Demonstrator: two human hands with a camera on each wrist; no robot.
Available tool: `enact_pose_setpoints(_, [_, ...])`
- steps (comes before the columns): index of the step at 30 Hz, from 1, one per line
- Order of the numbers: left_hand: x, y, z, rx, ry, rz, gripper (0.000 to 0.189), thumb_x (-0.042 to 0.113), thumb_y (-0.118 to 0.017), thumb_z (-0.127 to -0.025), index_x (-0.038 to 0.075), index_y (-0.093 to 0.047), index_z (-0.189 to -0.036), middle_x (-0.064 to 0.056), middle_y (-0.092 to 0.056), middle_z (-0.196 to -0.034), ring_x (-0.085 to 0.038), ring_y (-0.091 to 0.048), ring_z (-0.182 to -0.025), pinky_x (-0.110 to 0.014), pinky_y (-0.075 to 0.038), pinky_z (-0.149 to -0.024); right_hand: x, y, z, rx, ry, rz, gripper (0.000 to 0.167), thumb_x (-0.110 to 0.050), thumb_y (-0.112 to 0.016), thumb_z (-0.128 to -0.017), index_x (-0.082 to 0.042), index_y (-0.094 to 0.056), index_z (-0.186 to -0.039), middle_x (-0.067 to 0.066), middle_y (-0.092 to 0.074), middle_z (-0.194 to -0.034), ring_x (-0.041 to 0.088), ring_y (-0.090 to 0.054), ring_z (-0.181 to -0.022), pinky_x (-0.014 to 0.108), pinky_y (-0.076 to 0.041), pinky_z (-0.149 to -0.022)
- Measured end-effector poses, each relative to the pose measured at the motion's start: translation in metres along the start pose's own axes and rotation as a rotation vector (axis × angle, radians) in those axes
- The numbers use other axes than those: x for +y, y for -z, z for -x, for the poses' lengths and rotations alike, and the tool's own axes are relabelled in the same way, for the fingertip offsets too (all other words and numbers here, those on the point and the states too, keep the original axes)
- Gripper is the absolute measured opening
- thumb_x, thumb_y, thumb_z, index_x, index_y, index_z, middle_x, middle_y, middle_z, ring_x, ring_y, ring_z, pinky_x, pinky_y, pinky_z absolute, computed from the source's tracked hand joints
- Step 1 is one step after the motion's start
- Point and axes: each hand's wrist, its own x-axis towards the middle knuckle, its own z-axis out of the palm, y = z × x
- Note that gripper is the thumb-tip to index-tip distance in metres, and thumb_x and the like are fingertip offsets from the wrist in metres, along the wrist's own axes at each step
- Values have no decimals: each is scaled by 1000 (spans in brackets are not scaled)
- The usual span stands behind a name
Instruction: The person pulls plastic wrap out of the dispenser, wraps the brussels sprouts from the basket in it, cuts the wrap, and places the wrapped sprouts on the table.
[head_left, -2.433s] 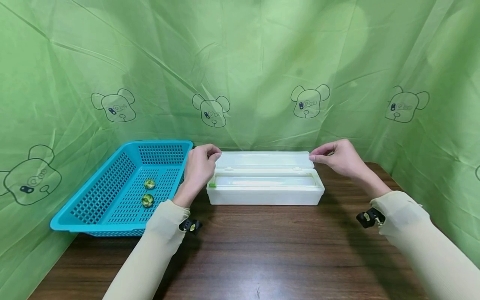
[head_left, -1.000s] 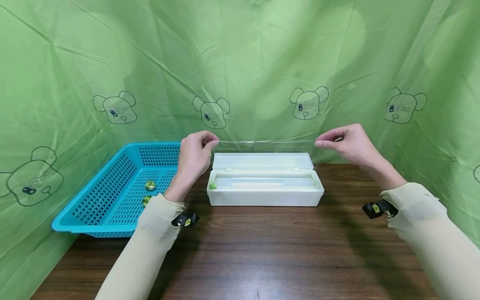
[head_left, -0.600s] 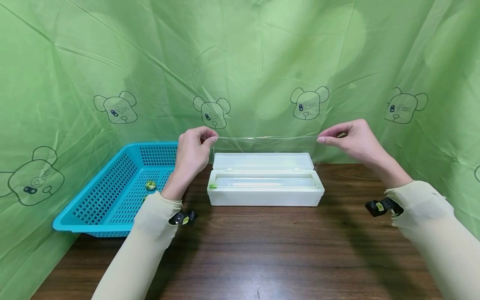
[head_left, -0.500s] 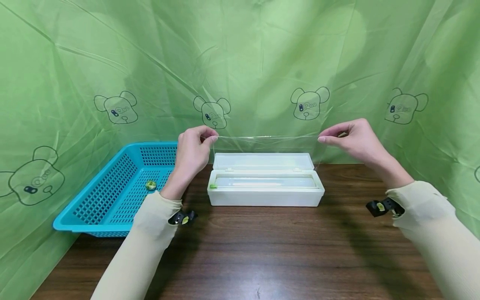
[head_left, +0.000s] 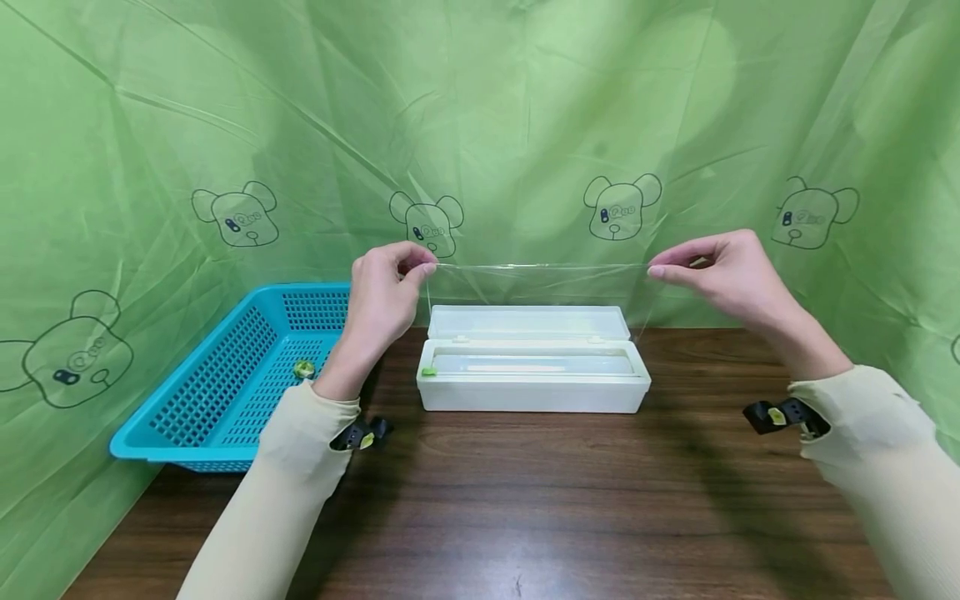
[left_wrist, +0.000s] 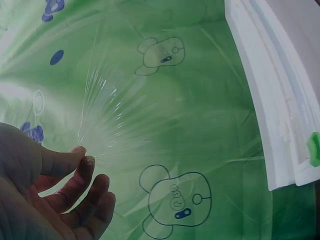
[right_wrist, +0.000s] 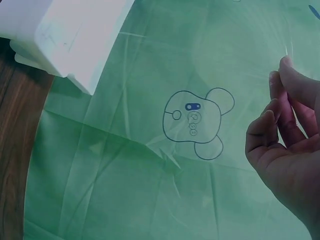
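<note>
A clear sheet of plastic wrap (head_left: 536, 285) is stretched level between both hands, above and behind the white wrap dispenser box (head_left: 532, 395). My left hand (head_left: 382, 292) pinches its left corner between thumb and forefinger; creases fan out from that pinch in the left wrist view. At the other corner, my right hand (head_left: 738, 275) pinches the film the same way. The box stands with its lid (head_left: 527, 322) tipped back, and a roll shows inside it. A small green slider (head_left: 428, 372) sits at the left end of its front rim.
On the left stands a blue perforated basket (head_left: 187, 454). One Brussels sprout (head_left: 303, 368) shows in it, partly beside my left forearm. A green printed cloth (head_left: 525, 125) hangs behind and at both sides of the brown wooden table (head_left: 525, 500).
Both hands have risen from the lid's upper corners and drawn apart slightly, the right one farther. The film between them has lengthened upward. My left forearm now hides one sprout.
</note>
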Motion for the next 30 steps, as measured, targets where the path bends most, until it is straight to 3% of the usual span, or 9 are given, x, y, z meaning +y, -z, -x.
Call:
enact_pose_setpoints(17, [12, 14, 8, 28, -81, 14, 11, 11, -70, -103, 7, -79, -106, -6, -73, -96, -22, -59, -85, -36, -43, -72, -15, 14, 13, 40, 27, -25, 30, -32, -86, -91, -9, -83, -110, -4, -79, -95, 14, -65, -77, 23, -49, -64])
enact_pose_setpoints(30, [20, 26, 17, 37, -101, 9, 10, 11, -71, -103, 8, -79, -106, -4, -75, -102, -20, -63, -93, -36, -45, -73, -25, 22, 28, 54, 58, -25, 25, -27, -86, -92, -8, -83, -108, -6, -79, -93, 12, -67, -75, 21, -50, -63])
